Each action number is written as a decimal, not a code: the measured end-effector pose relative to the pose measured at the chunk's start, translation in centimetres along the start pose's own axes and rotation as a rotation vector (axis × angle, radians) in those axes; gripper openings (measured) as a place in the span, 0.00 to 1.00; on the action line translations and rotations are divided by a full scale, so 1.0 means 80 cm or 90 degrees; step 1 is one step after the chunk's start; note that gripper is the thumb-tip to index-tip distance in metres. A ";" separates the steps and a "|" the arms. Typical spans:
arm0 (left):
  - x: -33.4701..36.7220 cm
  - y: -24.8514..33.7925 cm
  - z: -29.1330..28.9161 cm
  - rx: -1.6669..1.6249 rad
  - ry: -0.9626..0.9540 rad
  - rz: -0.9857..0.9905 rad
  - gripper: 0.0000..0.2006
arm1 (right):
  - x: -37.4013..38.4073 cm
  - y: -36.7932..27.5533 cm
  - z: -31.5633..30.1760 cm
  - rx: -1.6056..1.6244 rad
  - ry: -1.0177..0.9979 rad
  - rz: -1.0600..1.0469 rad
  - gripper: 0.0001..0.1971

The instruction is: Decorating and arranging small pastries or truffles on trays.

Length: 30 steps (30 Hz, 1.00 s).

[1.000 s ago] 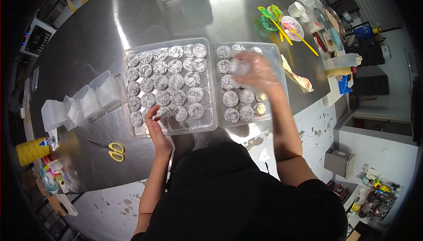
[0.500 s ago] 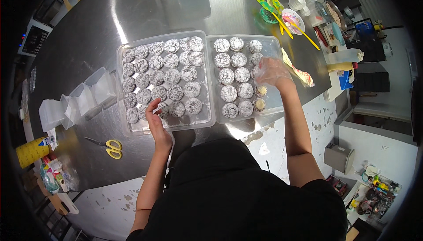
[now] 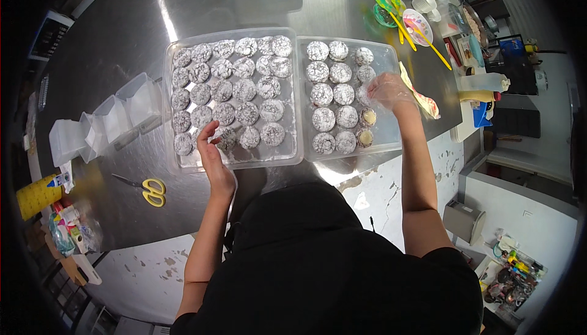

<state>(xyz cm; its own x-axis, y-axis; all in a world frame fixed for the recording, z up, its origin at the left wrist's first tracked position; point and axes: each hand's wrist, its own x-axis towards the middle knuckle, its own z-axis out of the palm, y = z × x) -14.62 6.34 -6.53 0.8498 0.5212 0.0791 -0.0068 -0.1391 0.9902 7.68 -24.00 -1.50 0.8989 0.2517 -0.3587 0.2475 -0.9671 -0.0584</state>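
Powdered crinkle cookies (image 3: 247,114) stand in rows in a clear plastic tray (image 3: 251,162). To its right, a second clear tray (image 3: 385,136) holds three columns of them. Two cookie halves with pale cream on top (image 3: 365,138) lie at the near end of its right column. My right hand (image 3: 389,90), in a clear plastic glove, reaches over that column with fingers closed at a crinkle cookie (image 3: 363,96), which they partly cover. My left hand (image 3: 212,154) hovers by the near edge of the left tray, fingers apart, holding nothing.
Yellow-handled scissors (image 3: 154,192) and several clear containers with white liners (image 3: 139,104) lie at left. A piping bag (image 3: 422,96) rests right of the trays. Farther back are spatulas (image 3: 400,26) and a bowl with pink residue (image 3: 422,24). The steel table (image 3: 238,14) carries everything.
The view has shifted slightly, so the trays sit a little higher and farther right. My right hand stays at the same cookie; my left hand remains by the left tray's near edge.
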 end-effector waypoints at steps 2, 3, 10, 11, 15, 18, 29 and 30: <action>-0.001 -0.002 0.000 -0.001 0.003 0.004 0.24 | 0.002 0.001 0.002 0.016 -0.004 0.028 0.05; -0.001 -0.001 0.001 0.000 0.007 -0.001 0.24 | 0.003 -0.002 0.001 0.015 -0.009 0.025 0.05; -0.005 -0.001 -0.001 0.006 0.027 -0.002 0.27 | 0.002 -0.008 -0.004 -0.026 -0.016 -0.032 0.06; -0.006 -0.001 -0.001 0.007 0.030 -0.007 0.27 | 0.002 -0.010 -0.005 -0.028 -0.020 -0.036 0.06; -0.008 0.000 -0.002 -0.001 0.037 -0.002 0.27 | 0.003 -0.011 -0.006 -0.019 -0.029 -0.019 0.06; -0.007 -0.003 -0.004 -0.028 0.030 0.005 0.23 | 0.004 -0.013 -0.007 -0.010 -0.045 0.003 0.06; -0.013 0.013 0.016 0.039 -0.072 0.028 0.26 | 0.006 -0.009 -0.004 0.001 -0.053 0.013 0.07; -0.013 0.015 0.018 0.039 -0.072 0.028 0.26 | 0.007 -0.009 -0.004 0.000 -0.053 0.013 0.07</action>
<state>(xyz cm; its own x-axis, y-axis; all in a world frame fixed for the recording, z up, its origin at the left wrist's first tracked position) -14.75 4.44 -5.61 0.9034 0.4158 0.1050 -0.0159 -0.2123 0.9771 8.11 -23.13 -1.32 0.8706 0.2282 -0.4359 0.2293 -0.9720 -0.0508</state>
